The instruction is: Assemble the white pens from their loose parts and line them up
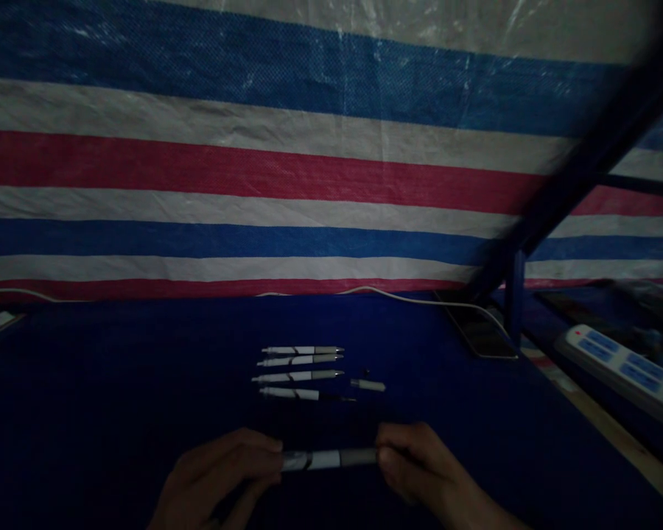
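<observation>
A white pen with a grey grip [325, 459] lies level between my two hands, close to me over the dark blue table. My left hand [226, 475] pinches its left end, and my right hand [420, 464] is closed round the tip end, which the fingers hide. Beyond them several similar pens [301, 360] lie in a column, pointing right. In the nearest one, the white barrel [290, 394] shows a thin dark refill [337, 398] sticking out bare. A loose grey grip piece [368, 385] rests to its right, with a tiny dark part [366, 371] just behind.
A phone [483, 335] lies at the back right, a white cable [420, 300] running to it. Farther right is a white power strip [630, 368] with blue sockets. A dark metal frame [513, 294] stands there. Striped plastic sheeting [254, 169] hangs behind the table [116, 383].
</observation>
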### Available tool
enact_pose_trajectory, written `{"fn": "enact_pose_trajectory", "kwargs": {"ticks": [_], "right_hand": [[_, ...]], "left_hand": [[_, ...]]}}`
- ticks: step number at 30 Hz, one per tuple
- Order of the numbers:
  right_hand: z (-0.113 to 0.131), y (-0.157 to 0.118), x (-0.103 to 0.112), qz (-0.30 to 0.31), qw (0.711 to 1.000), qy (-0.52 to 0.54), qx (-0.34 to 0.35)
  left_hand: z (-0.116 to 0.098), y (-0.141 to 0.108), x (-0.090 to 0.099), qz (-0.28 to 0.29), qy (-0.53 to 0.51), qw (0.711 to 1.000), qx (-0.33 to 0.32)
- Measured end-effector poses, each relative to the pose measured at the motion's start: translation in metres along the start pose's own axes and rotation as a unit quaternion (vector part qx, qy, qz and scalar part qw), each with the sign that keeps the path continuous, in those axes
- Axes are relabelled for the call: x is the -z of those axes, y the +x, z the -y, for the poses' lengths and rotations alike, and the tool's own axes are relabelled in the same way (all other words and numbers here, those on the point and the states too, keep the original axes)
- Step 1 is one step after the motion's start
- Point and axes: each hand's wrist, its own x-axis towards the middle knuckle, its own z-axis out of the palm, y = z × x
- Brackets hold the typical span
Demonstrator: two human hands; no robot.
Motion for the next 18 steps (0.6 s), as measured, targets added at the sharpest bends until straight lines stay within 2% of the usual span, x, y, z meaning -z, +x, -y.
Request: {"fn": "enact_pose_trajectory", "kwargs": {"ticks": [5,9,14,18], "right_hand": [[-0.002,0.005,0.009,-0.037,0.998,-0.017,0.052],[-0.004,0.012,0.018,-0.084,0.995,-0.013,0.052],[-0.005,0.017,0.025,-0.114,0.992,-0.018,0.042],[-0.006,0.017,0.031,-0.156,0.986,-0.044,0.043]], "left_hand": [[0.02,0.029,0.007,-0.043,0.076,0.993,0.076],[0.047,0.049,0.006,-0.049,0.095,0.99,0.093],[0.068,0.056,-0.004,-0.028,0.115,0.989,0.088],[0.066,0.053,-0.001,-0.012,0.125,0.988,0.091]]}}
